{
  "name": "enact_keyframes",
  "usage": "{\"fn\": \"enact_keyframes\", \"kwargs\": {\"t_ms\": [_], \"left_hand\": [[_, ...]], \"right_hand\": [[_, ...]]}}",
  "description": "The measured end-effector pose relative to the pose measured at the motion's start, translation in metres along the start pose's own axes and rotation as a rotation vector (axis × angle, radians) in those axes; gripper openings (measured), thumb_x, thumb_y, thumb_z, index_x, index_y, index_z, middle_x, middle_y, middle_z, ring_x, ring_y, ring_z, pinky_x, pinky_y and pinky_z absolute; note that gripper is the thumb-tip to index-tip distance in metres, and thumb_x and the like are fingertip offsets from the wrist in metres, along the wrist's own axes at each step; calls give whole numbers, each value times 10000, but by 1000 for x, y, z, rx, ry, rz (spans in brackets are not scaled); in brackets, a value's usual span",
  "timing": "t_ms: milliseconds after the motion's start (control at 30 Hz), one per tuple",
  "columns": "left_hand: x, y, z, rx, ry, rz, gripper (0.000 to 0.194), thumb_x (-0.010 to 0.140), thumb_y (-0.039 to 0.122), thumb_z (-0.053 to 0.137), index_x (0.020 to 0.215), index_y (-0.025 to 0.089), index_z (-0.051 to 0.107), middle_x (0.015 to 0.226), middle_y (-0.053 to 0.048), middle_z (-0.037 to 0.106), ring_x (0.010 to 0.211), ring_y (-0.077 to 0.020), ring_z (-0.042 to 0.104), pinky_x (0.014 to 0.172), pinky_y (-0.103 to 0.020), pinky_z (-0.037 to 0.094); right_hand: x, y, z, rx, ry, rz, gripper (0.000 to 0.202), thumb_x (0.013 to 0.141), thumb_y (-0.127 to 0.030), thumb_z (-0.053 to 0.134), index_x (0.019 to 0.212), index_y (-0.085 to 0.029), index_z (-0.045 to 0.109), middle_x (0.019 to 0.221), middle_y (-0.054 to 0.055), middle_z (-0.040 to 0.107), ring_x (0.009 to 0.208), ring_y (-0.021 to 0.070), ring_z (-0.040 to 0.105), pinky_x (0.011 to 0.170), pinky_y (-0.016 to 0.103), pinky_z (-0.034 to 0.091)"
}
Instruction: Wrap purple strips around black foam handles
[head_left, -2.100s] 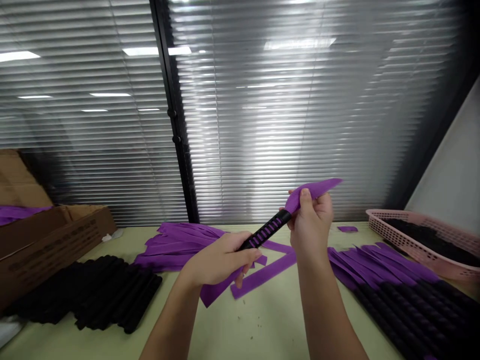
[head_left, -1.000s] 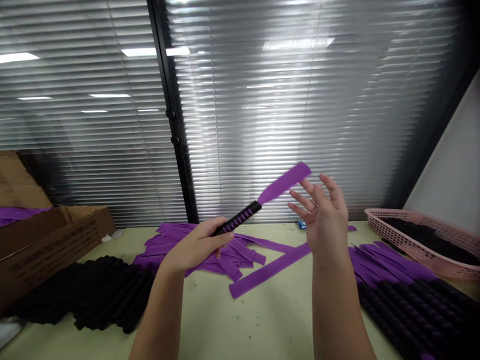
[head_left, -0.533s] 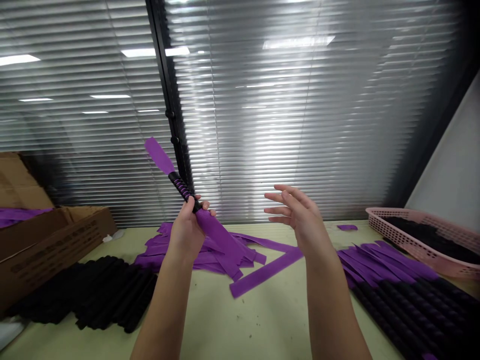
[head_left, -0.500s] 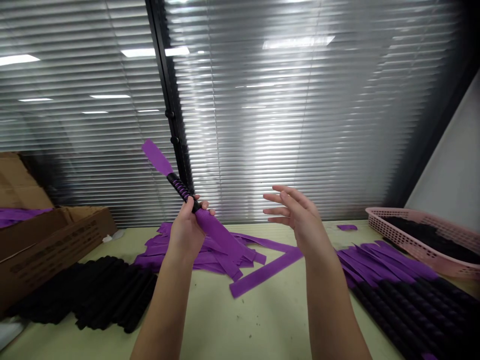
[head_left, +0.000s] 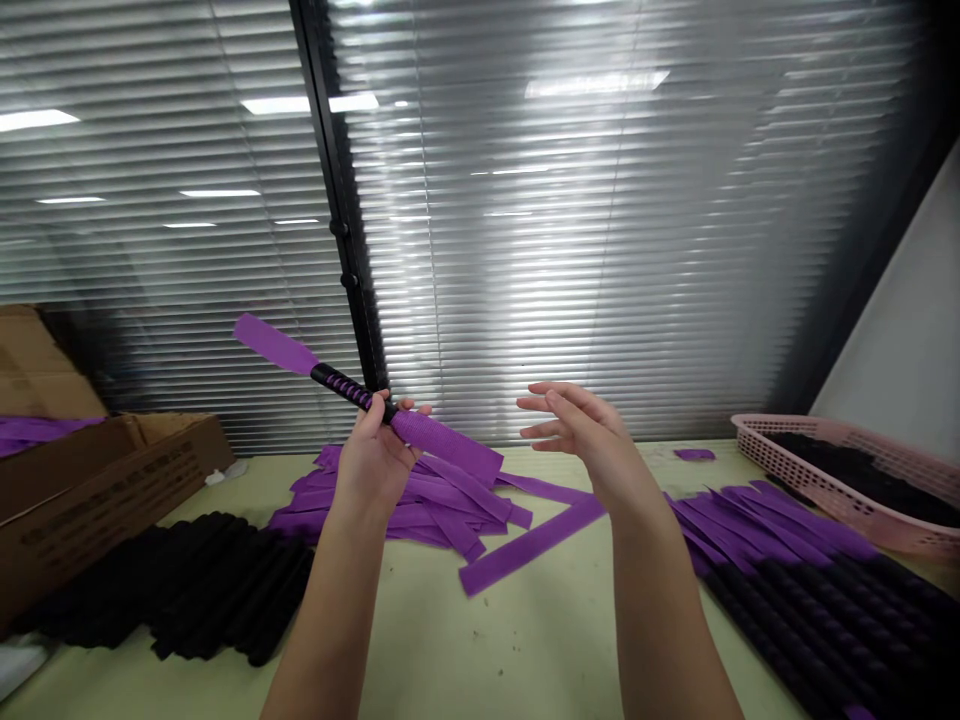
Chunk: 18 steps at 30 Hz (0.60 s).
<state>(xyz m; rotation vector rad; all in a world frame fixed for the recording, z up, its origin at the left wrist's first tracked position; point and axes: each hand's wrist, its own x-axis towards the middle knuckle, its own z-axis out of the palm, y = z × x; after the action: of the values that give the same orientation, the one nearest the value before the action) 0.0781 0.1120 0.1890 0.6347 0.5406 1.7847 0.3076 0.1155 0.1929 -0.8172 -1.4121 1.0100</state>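
I log left hand [head_left: 375,465] pinching black tube [head_left: 342,385], likely leaving purple strap [head_left: 450,445] ends free; right hand [head_left: 589,430] loosely spread, empty.

Black tube [head_left: 342,386] with purple strap [head_left: 448,444] in the left fingers [head_left: 370,415]

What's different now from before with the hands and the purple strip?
The right hand let go of the purple strip and is open, apart from it. The left hand, keeping its grip on the black tube, moved left and swung it round: the upper end, which pointed right, now points left. The purple pile, cardboard box and pink basket stayed put.
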Motion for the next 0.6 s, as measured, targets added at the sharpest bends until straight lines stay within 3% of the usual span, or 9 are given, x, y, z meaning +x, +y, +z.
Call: {"fn": "enact_keyframes", "kwargs": {"t_ms": [200,367,600], "left_hand": [[0,2,2,-12,14,-19,167,997,264,364,947,210,514,851,-43,633,866,-229,697,694,-365,572],[-2,3,3,-38,23,-38,182,1000,272,362,934,207,519,842,-42,639,868,-227,701,707,-377,576],[-3,5,4,-44,22,-30,169,1002,266,358,948,208,507,829,-41,645,877,-221,702,714,-375,582]], "right_hand": [[0,2,-2,-41,-21,19,349,860,-545,594,1080,-282,659,1150,51,674,832,200,694,741,333,564],[0,4,-2,-167,-124,77,361,869,-554,567,1076,-270,654,1137,48,673,913,210,670,796,346,535],[0,8,-1,-368,-248,52,298,882,-491,550,884,-216,667,892,33,690,853,196,646,799,346,510]]}}
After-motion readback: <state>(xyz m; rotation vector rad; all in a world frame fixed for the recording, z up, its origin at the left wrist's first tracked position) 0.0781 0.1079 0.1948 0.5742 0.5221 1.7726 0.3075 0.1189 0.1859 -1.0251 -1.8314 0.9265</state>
